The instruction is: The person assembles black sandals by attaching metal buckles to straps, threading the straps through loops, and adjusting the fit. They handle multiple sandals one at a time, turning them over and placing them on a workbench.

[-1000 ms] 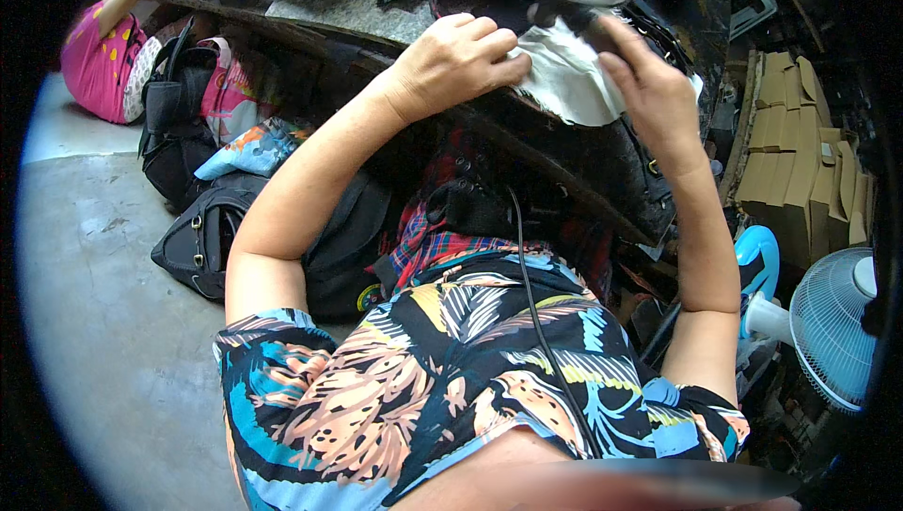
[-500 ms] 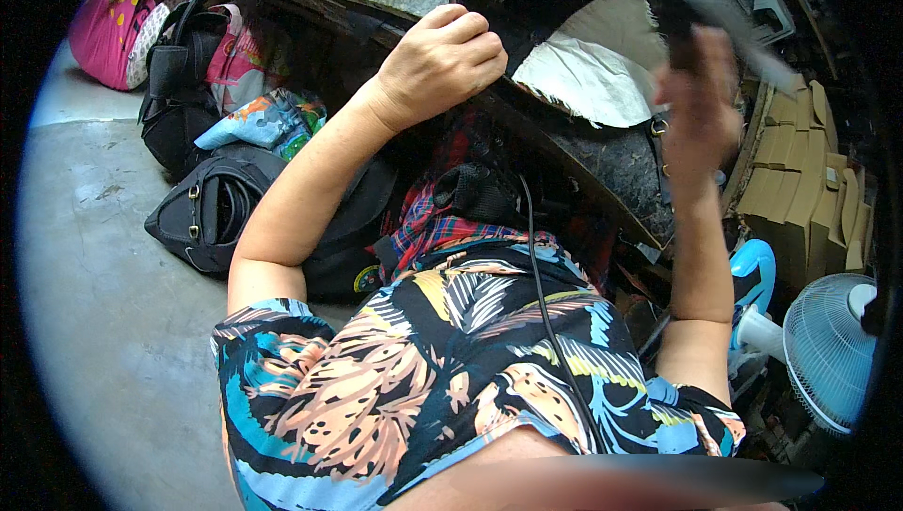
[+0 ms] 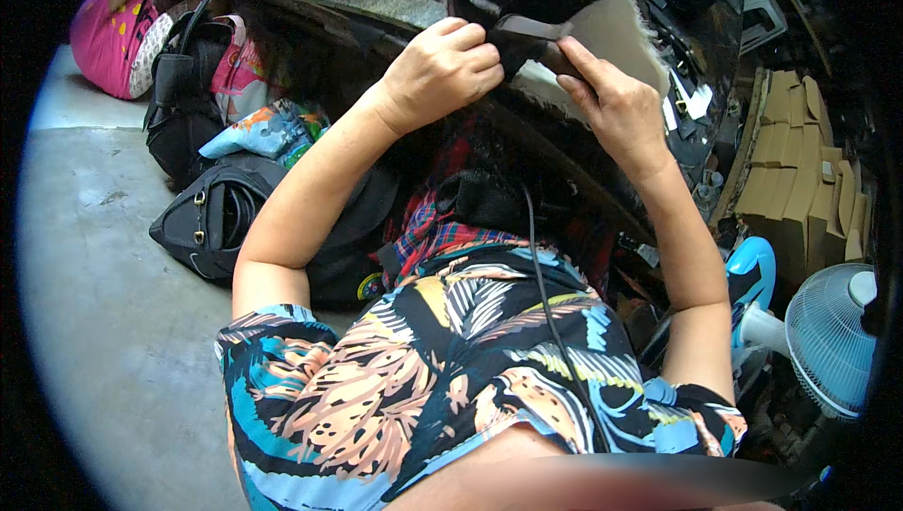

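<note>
My left hand (image 3: 444, 69) and my right hand (image 3: 609, 102) both grip a black bag piece (image 3: 546, 3) with straps and metal buckles, held over the edge of a dark workbench (image 3: 376, 3). The left fingers pinch its lower left corner. The right fingers hold a dark strap end just beside them. A pale sheet (image 3: 625, 36) lies on the bench under the piece.
Black handbags (image 3: 202, 215) and coloured packets (image 3: 263, 130) sit on the grey floor at left. A person in a pink top (image 3: 113, 36) is at the far left. Stacked cardboard boxes (image 3: 800, 172) and a blue-and-white fan (image 3: 828, 337) stand at right.
The silvery sheet that both hands held has been put down. The right hand swung out to the right and came back, and both hands now hold the black bag piece.
</note>
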`<state>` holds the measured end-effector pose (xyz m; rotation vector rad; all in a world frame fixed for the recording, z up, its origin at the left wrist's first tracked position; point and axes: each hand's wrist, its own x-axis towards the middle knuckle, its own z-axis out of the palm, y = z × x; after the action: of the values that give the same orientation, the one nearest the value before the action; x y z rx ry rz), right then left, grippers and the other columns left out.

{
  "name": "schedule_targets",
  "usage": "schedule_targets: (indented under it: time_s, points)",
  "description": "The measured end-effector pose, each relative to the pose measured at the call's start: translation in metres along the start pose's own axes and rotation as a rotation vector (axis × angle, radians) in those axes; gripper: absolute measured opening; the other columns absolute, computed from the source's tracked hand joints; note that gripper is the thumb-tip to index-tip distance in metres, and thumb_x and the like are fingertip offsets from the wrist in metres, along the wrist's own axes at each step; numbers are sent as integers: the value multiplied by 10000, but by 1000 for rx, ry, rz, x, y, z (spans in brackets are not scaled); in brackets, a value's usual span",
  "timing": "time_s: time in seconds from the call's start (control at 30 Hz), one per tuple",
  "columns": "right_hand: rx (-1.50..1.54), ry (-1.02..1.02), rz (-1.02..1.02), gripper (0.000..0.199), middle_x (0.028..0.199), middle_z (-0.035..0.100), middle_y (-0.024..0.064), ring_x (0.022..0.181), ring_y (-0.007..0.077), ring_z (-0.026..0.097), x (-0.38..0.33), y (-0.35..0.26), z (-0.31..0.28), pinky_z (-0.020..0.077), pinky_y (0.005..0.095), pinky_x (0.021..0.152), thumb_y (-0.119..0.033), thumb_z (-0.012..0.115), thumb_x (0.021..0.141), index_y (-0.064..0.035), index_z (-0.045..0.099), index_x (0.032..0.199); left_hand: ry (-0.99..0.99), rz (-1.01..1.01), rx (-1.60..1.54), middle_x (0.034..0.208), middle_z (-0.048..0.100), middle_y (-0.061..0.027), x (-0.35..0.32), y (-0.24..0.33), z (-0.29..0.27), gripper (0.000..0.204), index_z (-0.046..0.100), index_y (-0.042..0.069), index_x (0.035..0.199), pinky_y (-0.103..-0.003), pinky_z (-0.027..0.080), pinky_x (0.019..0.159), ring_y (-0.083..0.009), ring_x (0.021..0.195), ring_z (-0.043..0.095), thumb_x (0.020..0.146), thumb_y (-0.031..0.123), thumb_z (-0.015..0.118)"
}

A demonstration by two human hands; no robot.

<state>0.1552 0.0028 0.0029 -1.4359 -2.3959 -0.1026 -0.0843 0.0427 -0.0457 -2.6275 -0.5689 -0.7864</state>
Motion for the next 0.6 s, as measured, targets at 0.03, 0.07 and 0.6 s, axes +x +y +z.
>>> schedule_targets:
  time_s: [0.03, 0.07, 0.6]
  points:
    - [13, 71, -74, 429, 819, 663, 76, 693, 267, 663, 2, 2, -1, 536, 365, 604, -365, 629, 900, -267, 579, 1314, 33, 6, 8, 753, 517, 13, 1, -2, 0, 41, 589, 145, 691, -285, 479, 760, -166, 803, 550, 688, 156, 628]
    - [-3, 33, -48, 429, 799, 652, 74, 672, 266, 654, -1, 6, -6, 530, 361, 590, -365, 629, 899, -274, 579, 1315, 47, 9, -11, 752, 518, 15, 1, -2, 0, 40, 589, 146, 689, -284, 478, 760, -165, 802, 550, 689, 156, 628]
    - [489, 473, 33, 408, 1073, 700, 138, 895, 265, 704, -27, 18, -31, 560, 333, 768, -169, 681, 882, -96, 608, 1277, 20, -47, -45, 865, 630, -14, 1, -5, -1, 157, 643, 93, 825, -324, 523, 771, -197, 830, 617, 678, 142, 620]
